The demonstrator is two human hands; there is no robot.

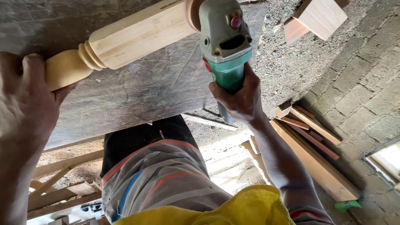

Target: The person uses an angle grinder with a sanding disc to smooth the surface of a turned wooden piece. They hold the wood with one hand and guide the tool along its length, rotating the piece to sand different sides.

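The left hand (23,100) is closed around the rounded end of a turned wooden post (125,39), with the thumb lying over the top of the bulb and the palm below it; the forearm runs down the left edge of the view. The right hand (237,98) is clamped around the green body of an angle grinder (225,46), fingers wrapped on the slim rear part of the housing, and the right arm extends from the lower right up to the tool with the wrist nearly straight. The grinder points away from the person, its grey head toward the top of the view, with a red button on the head and a dark slot below it. Its front end meets the post at the square section; a pale disc edge shows where the two meet, though the contact itself is partly hidden by the housing. The post lies on the worktop (137,91), running diagonally from the left hand up toward the top centre. It is pale, unfinished wood: a smooth bulb at the held end, then a pair of narrow turned rings, then a long square section with visible grain. The worktop is a dark, scratched board. Wooden offcuts (310,129) lie on the floor to the right, beside a block wall (366,83). The person wears a striped shirt (162,179).
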